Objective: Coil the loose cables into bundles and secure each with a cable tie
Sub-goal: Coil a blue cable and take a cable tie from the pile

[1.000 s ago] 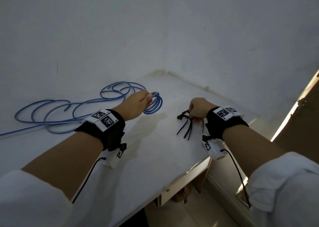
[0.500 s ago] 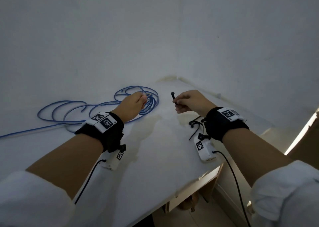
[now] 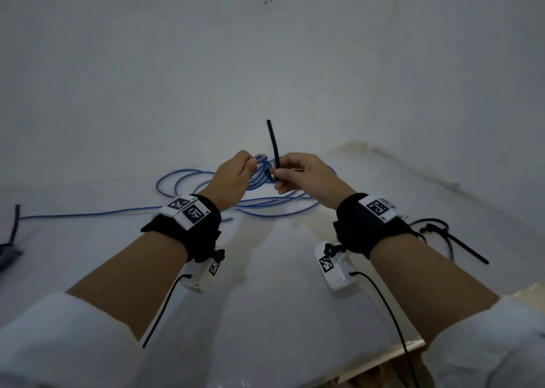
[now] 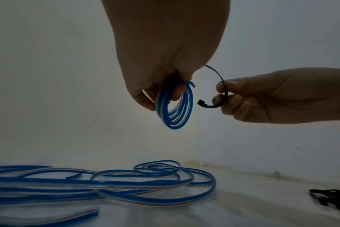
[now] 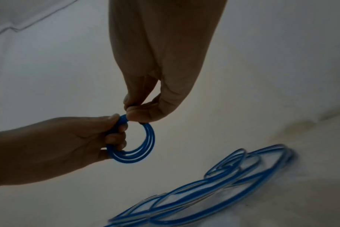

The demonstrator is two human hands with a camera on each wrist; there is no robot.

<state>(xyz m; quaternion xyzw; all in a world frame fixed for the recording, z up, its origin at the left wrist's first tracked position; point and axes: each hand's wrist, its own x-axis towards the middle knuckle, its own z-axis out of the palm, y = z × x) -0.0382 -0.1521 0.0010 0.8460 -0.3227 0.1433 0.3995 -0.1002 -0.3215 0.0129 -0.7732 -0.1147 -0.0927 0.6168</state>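
Observation:
My left hand [image 3: 236, 172] holds a small blue cable coil [image 4: 175, 107] [image 5: 138, 147] up above the white table [image 3: 280, 299], fingers curled through the ring. My right hand [image 3: 298, 175] pinches a black cable tie [image 3: 274, 148] [image 4: 219, 90] just right of the coil; its tail stands upright and its head curves toward the coil. In the right wrist view the tie is mostly hidden behind the fingertips [image 5: 138, 113]. The rest of the blue cable [image 3: 206, 199] [image 4: 107, 184] lies in loose loops on the table beneath both hands.
Several spare black cable ties [image 3: 442, 234] [image 4: 332, 198] lie on the table at the right, behind my right wrist. A dark object [image 3: 11, 234] sits at the far left edge. A white wall rises close behind; the table's front edge [image 3: 383, 364] is at lower right.
Both hands have risen off the table and come together. The left lifted the small coil; the right, which picked a tie from the pile, now holds it beside the coil.

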